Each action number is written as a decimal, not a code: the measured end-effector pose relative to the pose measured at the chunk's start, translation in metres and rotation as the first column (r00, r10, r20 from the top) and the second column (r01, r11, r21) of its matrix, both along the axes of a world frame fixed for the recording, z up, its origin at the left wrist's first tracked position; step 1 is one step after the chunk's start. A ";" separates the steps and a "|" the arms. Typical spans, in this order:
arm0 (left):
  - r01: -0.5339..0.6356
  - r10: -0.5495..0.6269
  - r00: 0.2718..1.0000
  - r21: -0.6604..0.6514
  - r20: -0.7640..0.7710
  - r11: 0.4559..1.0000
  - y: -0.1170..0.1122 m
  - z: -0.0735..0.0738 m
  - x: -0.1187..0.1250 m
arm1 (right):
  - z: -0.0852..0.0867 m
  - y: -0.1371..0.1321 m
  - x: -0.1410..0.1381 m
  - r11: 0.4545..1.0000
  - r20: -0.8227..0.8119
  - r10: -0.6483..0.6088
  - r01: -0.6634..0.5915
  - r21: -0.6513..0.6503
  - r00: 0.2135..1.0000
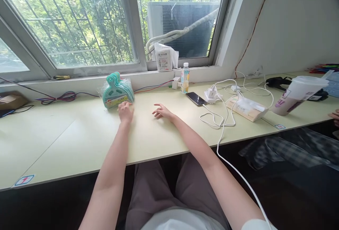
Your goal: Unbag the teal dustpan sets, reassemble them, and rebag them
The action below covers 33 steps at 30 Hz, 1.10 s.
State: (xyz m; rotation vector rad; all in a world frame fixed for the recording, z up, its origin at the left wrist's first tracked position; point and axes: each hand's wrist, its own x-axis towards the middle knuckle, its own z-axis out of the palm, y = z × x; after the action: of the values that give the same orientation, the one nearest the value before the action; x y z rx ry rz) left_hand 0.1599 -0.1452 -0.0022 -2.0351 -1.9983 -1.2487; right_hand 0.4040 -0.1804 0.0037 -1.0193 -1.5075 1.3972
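A stack of several teal, paddle-shaped plastic pieces (118, 88) stands on the table toward the left, partly in clear wrapping. Each has a rounded handle loop on top, and a yellow label shows on the front one. My left hand (125, 112) is at the stack's lower right corner, fingers bent but apart, seeming to touch it without closing round it. To the right of it, my right hand (162, 112) hovers low over the tabletop with its fingers loosely spread and nothing in them.
On the pale table (153, 141) lie a phone (196, 98), a charger (211, 95) with looped white cables and a tissue pack (246, 108). A drink bottle (185, 78) and a large cup (299, 95) stand there. Another person's hand (335, 117) shows at far right.
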 end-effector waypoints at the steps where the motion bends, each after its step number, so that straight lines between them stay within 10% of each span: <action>1: -0.108 0.108 0.994 -0.018 -0.004 0.994 0.002 -0.003 -0.012 | 0.000 0.000 0.000 1.000 0.005 0.004 -0.004 0.005 1.000; 5: -0.288 0.299 0.953 -0.181 0.040 0.941 0.014 -0.012 -0.041 | 0.001 -0.003 0.000 1.000 0.022 0.017 -0.017 0.011 1.000; 17: -0.452 0.470 0.841 -0.128 0.267 0.883 0.050 -0.003 -0.095 | -0.004 0.000 -0.001 1.000 0.022 0.022 -0.022 0.018 1.000; 26: -0.445 0.533 0.784 -0.310 0.317 0.840 0.028 0.003 -0.089 | -0.002 -0.003 0.000 0.999 0.048 0.033 -0.034 0.017 0.998; 33: -0.184 0.294 0.689 -0.233 0.663 0.955 0.018 0.015 -0.063 | -0.010 0.005 -0.004 1.000 0.056 0.021 -0.022 0.020 0.998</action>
State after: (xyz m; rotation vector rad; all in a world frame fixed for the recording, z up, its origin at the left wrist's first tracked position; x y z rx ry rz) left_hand 0.0971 -0.1268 0.0129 -1.3501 -2.6063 -2.0664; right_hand 0.4000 -0.1752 -0.0065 -1.0401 -1.5748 1.3752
